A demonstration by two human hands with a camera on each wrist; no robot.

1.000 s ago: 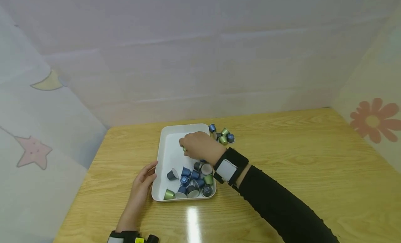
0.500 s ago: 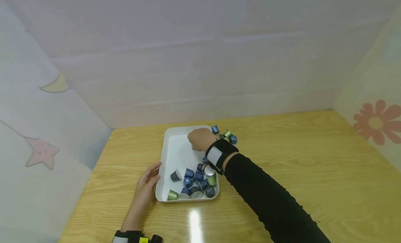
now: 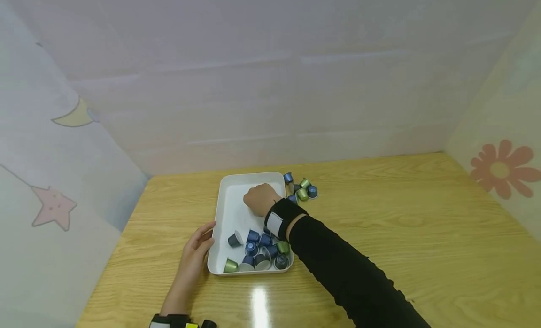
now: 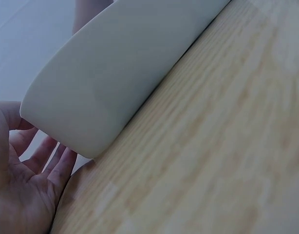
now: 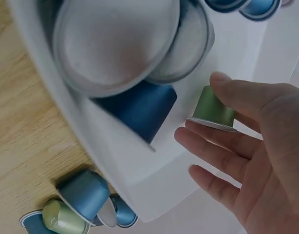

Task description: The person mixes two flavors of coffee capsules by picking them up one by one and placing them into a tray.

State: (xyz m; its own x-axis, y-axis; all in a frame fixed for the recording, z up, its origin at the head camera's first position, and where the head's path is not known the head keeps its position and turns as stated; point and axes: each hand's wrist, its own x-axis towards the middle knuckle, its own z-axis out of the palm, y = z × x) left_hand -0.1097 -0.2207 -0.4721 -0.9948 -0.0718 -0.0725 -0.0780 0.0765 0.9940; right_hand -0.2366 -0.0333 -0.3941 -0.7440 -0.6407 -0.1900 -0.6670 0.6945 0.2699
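A white tray (image 3: 230, 189) lies on the wooden table with several coffee capsules, blue, black and green, mostly gathered in its near right part. My left hand (image 3: 196, 246) touches the tray's left side; the left wrist view shows its fingers (image 4: 42, 158) extended against the outer wall. Over the tray's middle is my right hand (image 3: 260, 199), back upward. Between its thumb and fingers it holds a green coffee capsule (image 5: 214, 109), silver lid downward in the right wrist view. Close by are a blue capsule (image 5: 140, 109) and large silver lids of other capsules.
Outside the tray's far right side, several blue, green and dark capsules (image 3: 302, 193) lie clustered on the table (image 3: 380, 210). A white wall (image 3: 270, 107) rises behind the table, and patterned walls flank it.
My right hand, still over the tray, shifted slightly rightward and away, then came back left and nearer. Its green capsule, partly visible at first, is now hidden in the head view. The left hand stayed put.
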